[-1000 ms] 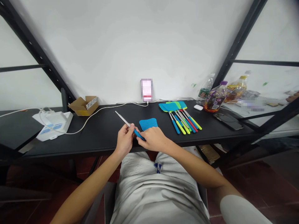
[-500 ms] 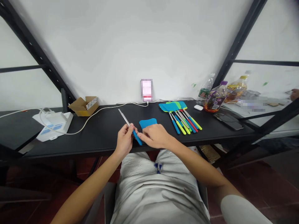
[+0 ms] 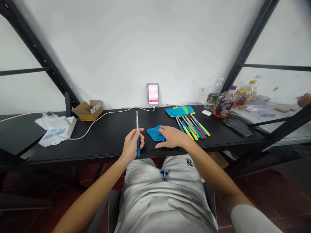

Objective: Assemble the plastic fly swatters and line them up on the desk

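Note:
My left hand (image 3: 131, 144) is closed around the blue grip of a fly swatter handle (image 3: 137, 121). Its thin silver rod points away from me, toward the wall. To the right of it, a blue mesh fly swatter head (image 3: 155, 133) rests low over the black table. My right hand (image 3: 173, 136) reaches over the head's right side, fingers on its far edge and thumb near its close corner. Part of the head is hidden under that hand. Farther right lies a pile of fly swatters (image 3: 187, 119) with blue and green heads and several grip colours.
Against the wall leans a lit phone (image 3: 153, 94) on a white cable. An open cardboard box (image 3: 87, 110) and a white power strip (image 3: 58, 129) sit at left. At right are drink bottles (image 3: 224, 103), a white earphone case (image 3: 206, 112) and a dark phone (image 3: 237, 127).
The handle in my left hand has swung from leaning left to pointing straight away. My right hand has moved right, off the handle's grip, onto the blue head, which has turned.

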`<state>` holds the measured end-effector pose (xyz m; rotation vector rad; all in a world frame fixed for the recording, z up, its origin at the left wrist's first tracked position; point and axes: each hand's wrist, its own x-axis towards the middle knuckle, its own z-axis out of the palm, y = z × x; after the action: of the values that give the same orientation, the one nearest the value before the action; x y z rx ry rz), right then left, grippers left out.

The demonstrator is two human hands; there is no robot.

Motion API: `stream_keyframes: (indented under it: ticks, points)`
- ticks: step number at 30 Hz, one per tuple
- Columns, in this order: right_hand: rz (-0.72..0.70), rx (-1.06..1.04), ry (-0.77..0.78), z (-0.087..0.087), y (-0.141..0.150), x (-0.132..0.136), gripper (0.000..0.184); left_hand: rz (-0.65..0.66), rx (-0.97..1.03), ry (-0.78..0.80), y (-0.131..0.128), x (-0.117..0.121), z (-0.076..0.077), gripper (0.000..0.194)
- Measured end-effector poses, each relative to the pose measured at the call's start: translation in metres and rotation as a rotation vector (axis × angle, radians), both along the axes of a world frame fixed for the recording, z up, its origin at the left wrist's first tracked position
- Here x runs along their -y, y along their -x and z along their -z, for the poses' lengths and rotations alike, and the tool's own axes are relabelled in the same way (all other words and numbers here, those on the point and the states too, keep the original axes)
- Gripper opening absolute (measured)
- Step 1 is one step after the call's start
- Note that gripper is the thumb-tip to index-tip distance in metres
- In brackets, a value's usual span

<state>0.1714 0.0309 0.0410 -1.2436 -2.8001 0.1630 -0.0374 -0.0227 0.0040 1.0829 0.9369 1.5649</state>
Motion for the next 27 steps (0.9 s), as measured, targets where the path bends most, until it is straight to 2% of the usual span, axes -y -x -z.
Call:
stream_keyframes:
  ticks: [5, 10, 14, 16, 19, 20, 24, 27]
  points:
    - [0.142, 0.035, -0.058, -0.009, 0.000, 0.006, 0.063, 0.039, -0.036, -0.001, 0.000, 0.000, -0.001, 0.034]
    - [0.355, 0.066, -0.036, -0.010, 0.009, 0.008, 0.083, 0.077, -0.091, 0.006, 0.000, 0.001, -0.001, 0.030]
    - [0.406, -0.054, 0.089, -0.009, 0.005, -0.002, 0.086, 0.119, -0.167, -0.002, 0.001, 0.001, -0.001, 0.030]
    - [0.411, -0.206, 0.077, -0.009, -0.004, -0.010, 0.070, 0.169, -0.230, -0.003, 0.002, 0.001, -0.001, 0.030]
    - [0.375, -0.538, -0.058, -0.012, -0.020, -0.020, 0.035, 0.268, -0.342, 0.011, 0.003, 0.003, -0.002, 0.032]
    - [0.348, -0.672, -0.093, -0.014, -0.025, -0.022, 0.029, 0.295, -0.378, 0.017, 0.004, 0.003, -0.002, 0.032]
    - [0.283, -1.201, -0.073, -0.022, -0.034, -0.022, 0.039, 0.349, -0.457, 0.028, 0.004, 0.004, -0.003, 0.033]
    - [0.271, -1.365, 0.007, -0.023, -0.029, -0.018, 0.046, 0.364, -0.490, 0.028, 0.005, 0.004, -0.002, 0.033]
